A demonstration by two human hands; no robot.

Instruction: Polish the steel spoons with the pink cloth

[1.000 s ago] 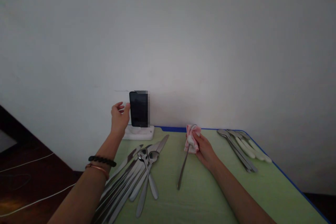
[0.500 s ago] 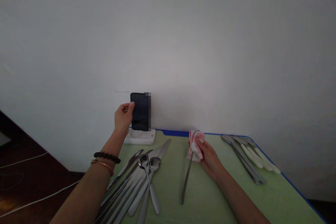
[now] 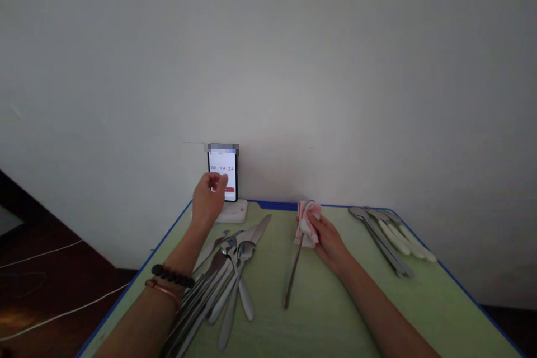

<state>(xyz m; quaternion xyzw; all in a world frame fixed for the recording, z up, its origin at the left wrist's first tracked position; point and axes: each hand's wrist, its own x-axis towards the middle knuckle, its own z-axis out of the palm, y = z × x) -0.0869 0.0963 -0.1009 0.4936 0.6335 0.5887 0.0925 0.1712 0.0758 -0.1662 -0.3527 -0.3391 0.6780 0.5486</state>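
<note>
My right hand [image 3: 327, 238] is closed round a pink-and-white cloth [image 3: 309, 235], which is wrapped about the head of a long-handled metal spoon [image 3: 292, 279]. Only the spoon's curved rim shows above the cloth; its handle slants down toward me. In front of a lit phone [image 3: 222, 159] with a timer on its screen, my left hand [image 3: 210, 196] has its fingers curled in and its thumb near the screen. Nothing shows between those fingers, and whether they touch the glass is unclear. The phone stands upright on a white stand [image 3: 234, 212].
A pile of metal knives and spoons [image 3: 226, 285] lies on the left of the green, blue-edged table [image 3: 335, 324]. Metal spoons [image 3: 380, 246] and several white-handled pieces of cutlery [image 3: 405, 240] lie to the right. A grey wall [image 3: 335, 95] rises behind. White cables [image 3: 62, 316] run at left.
The phone's screen has gone from dark to lit with a timer. My left hand has moved right, from the phone's edge to before its screen. My right hand keeps its hold.
</note>
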